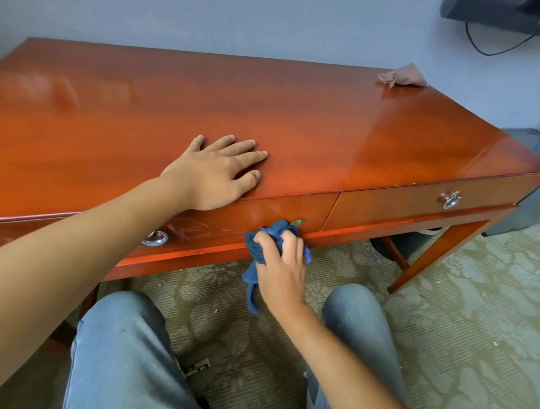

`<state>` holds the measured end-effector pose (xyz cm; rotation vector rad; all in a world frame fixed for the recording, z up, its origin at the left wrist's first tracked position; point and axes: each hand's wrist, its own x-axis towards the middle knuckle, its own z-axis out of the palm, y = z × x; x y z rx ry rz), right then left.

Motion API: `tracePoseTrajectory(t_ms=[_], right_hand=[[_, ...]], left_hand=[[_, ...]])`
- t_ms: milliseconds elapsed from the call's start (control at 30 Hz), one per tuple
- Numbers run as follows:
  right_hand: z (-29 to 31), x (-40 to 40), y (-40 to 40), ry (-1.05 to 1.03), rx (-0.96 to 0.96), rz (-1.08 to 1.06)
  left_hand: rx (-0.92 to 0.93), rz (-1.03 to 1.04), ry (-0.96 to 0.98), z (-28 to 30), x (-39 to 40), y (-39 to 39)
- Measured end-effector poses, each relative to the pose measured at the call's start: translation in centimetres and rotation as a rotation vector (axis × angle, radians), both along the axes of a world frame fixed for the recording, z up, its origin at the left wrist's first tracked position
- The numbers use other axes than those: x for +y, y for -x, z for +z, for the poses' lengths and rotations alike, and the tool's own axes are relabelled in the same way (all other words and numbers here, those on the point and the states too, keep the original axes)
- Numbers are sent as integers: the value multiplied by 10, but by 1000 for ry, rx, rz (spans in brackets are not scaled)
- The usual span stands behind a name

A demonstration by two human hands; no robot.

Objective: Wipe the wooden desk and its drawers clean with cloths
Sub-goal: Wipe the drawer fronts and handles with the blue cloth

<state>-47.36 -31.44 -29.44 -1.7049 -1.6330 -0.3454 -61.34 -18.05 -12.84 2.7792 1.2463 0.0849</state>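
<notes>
Now the right hand (280, 267) bunches the blue cloth (262, 250) against the middle drawer (256, 216); scribbles lie leftward along it, left hand (213, 171) flat on top.

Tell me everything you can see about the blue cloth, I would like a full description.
The blue cloth is dark blue, soft-looking fabric, crumpled into a bunch. The right hand grips it, fingers curled round the bunch, and presses it against the front of the middle drawer of the wooden desk, near the drawer's lower edge. A loose tail hangs down below the hand, over the carpet. Part of the cloth is hidden under the fingers.
</notes>
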Motion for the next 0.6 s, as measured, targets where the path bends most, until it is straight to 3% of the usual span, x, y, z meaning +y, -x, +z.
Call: tracePoseTrajectory(t_ms=[67, 100, 233, 300, 367, 500, 567, 600], right_hand=[[8, -1, -23, 10, -96, 56], [19, -3, -35, -13, -48, 51], [57, 7, -72, -259, 451, -241], [52, 13, -52, -289, 493, -287], [28, 11, -18, -204, 372, -172], [9, 0, -16, -67, -100, 173], [28, 2, -42, -110, -181, 167], [39, 2, -55, -142, -111, 83]], left_hand=[[-7, -4, -4, -1, 0, 1], [-8, -9, -2, -2, 1, 2], [0, -20, -9, -1, 2, 0], [-2, -14, -13, 0, 3, -1], [-8, -11, -19, -1, 2, -1], [-16, -7, -24, -2, 2, 0], [-14, -10, -22, -2, 2, 1], [-15, -12, -17, -2, 2, 0]])
